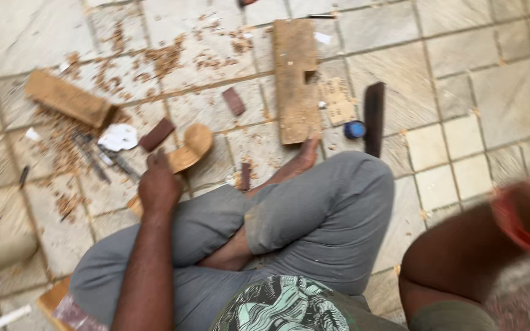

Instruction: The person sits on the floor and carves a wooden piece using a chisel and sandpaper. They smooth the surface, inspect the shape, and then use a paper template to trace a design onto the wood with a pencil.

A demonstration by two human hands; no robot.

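Nearest of all, at six o'clock, sits a patterned green shirt (283, 306), and above it the person's crossed legs in grey trousers (314, 214) fill the middle of the tiled floor (498, 104). One bare foot (299, 160) pokes out toward twelve o'clock and touches the near end of a long, worn wooden plank (295, 79) that has a notch cut in its right edge.

At nine o'clock from the knees, the left hand (159, 187) is clenched around a curved, pale wooden piece (185, 154); the rounded, hooked end of that piece sticks out past the knuckles toward one o'clock, while its other end shows below the wrist. The right hand is another matter: a blurred shape with something red sits at four o'clock, too smeared to tell whether it is a hand or what it does.

Around the curved piece lie a dark reddish block (156, 134), a scrap of white paper (118, 137) and some thin metal tools (96, 156), all just beside it toward ten o'clock. Farther out at ten o'clock rests a chunky wooden block (67, 98) among scattered wood shavings (161, 58). Right of the plank stand a small blue round cap (355, 129) and a dark flat strip (373, 116).
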